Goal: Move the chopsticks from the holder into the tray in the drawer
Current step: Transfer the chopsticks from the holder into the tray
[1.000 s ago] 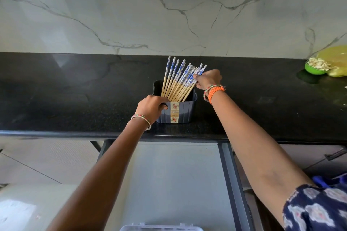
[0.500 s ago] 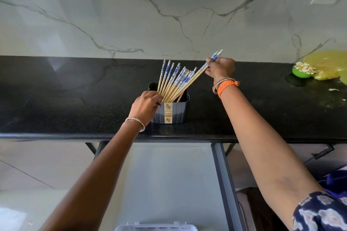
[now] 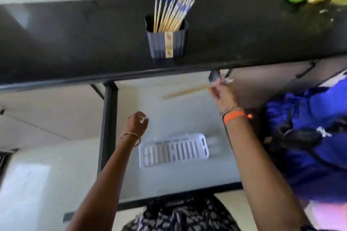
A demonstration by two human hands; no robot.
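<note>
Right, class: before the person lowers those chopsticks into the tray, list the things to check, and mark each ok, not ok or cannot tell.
1. Right hand holds chopsticks: ok, though blur hides how many.
2. Drawer open beneath the counter: ok.
3. White tray lies flat in the drawer, nothing seen in it: ok.
4. Left hand clear of the tray: not ok, it hangs just above the tray's left end.
5. Chopsticks lined up with the tray's long side: cannot tell, the frame is blurred.
6. Holder upright on the counter with chopsticks left inside: ok.
</note>
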